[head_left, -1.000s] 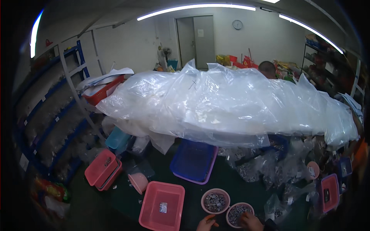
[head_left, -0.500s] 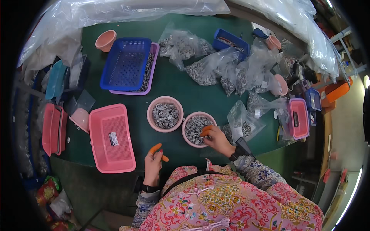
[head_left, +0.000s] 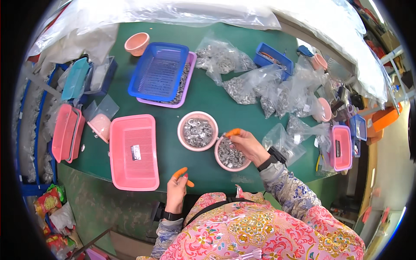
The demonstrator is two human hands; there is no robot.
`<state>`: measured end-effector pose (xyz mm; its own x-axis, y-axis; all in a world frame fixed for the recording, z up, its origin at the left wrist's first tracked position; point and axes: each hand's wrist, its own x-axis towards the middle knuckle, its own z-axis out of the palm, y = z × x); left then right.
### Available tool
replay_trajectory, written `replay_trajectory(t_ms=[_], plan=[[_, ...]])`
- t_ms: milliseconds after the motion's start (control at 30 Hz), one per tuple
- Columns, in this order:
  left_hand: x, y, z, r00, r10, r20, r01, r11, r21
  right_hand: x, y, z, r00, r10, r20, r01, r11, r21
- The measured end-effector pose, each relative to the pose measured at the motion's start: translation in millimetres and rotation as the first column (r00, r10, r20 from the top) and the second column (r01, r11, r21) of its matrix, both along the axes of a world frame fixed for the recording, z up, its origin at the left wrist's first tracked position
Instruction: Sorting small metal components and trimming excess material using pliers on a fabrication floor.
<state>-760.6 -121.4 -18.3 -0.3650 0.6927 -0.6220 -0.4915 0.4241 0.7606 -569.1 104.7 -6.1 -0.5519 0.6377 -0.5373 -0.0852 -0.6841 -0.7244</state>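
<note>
Two round pink bowls stand side by side on the green table, both filled with small grey metal parts. Over the far rim of the right bowl [head_left: 248, 166], my right hand [head_left: 248, 146] has its fingers drawn together, an orange finger cot on one. What they pinch, if anything, is too small to make out. The left bowl [head_left: 198, 146] stands just left of those fingertips. My left hand [head_left: 177, 193] hovers at the table's near edge, orange cots on its thumb and a finger. Its digits stand apart, with nothing visible between them.
A pink rectangular basket [head_left: 116, 173] sits left of the bowls. Behind it, a blue basket [head_left: 134, 89] rests on a lilac tray [head_left: 189, 80] of parts. Clear bags of metal parts [head_left: 242, 89] lie at the back right. Pliers [head_left: 318, 162] lie near a pink-lilac basket [head_left: 346, 151].
My right hand has risen from among the parts in the right bowl toward its far left rim. My left hand keeps nearly the same pose. The whole view has shifted somewhat.
</note>
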Motion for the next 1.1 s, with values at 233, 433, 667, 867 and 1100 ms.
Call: replay_trajectory(t_ms=[233,433,667,867,1100], plan=[[-7.1,-4.8,-2.4,1.000,0.024,0.020,-0.024,1.000,0.003,-82.4,24.3,-19.4,0.855,0.036,0.517,-0.463,0.503,0.730],[-19.6,-9.7,-27.8,1.000,0.010,0.022,-0.010,1.000,-0.019,-95.3,25.8,-33.1,0.780,0.080,0.620,-0.536,0.596,0.598],[-25.1,18.7,-28.5,0.999,-0.044,0.030,0.043,0.999,0.030,-106.2,13.7,-49.9,0.764,0.002,0.645,-0.622,0.266,0.736],[-35.5,29.0,-41.3,0.999,-0.044,0.022,0.043,0.997,0.063,-92.0,-19.4,-37.1,0.771,0.116,0.626,-0.618,-0.102,0.780],[-65.5,-8.0,-20.8,0.997,-0.044,0.059,0.047,0.998,-0.053,-142.8,70.5,-41.7,0.899,-0.027,0.437,-0.308,0.672,0.674]])
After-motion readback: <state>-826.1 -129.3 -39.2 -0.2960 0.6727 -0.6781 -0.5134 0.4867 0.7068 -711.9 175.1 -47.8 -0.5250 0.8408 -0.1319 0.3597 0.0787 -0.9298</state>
